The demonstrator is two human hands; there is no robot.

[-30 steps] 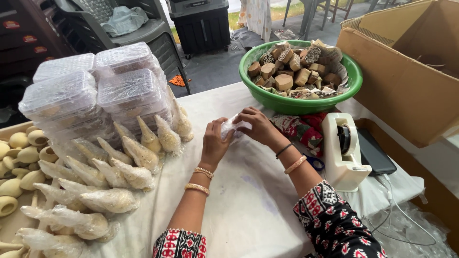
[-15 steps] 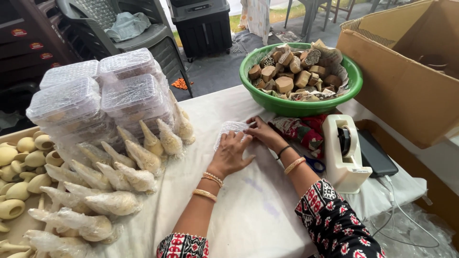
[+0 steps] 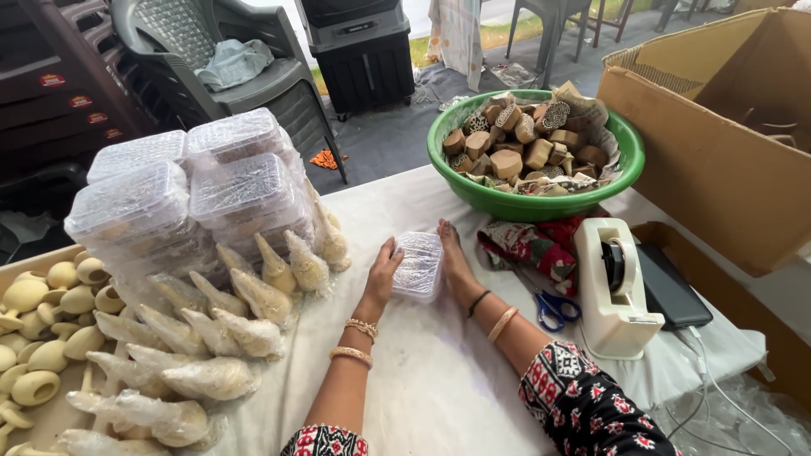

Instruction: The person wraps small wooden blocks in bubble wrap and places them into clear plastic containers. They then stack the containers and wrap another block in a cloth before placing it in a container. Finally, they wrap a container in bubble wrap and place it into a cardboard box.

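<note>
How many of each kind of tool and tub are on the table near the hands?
Green bowl: 1
Tape dispenser: 1
Scissors: 1
Small clear box between left hand and right hand: 1
Total: 4

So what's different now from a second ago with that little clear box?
A second ago both hands held the small clear box up off the cloth near the green bowl. Now it lies flat on the white cloth, with the left hand and right hand pressed against its two sides. The stacked boxes, wrapped shells, tape dispenser and scissors stayed put.
</note>
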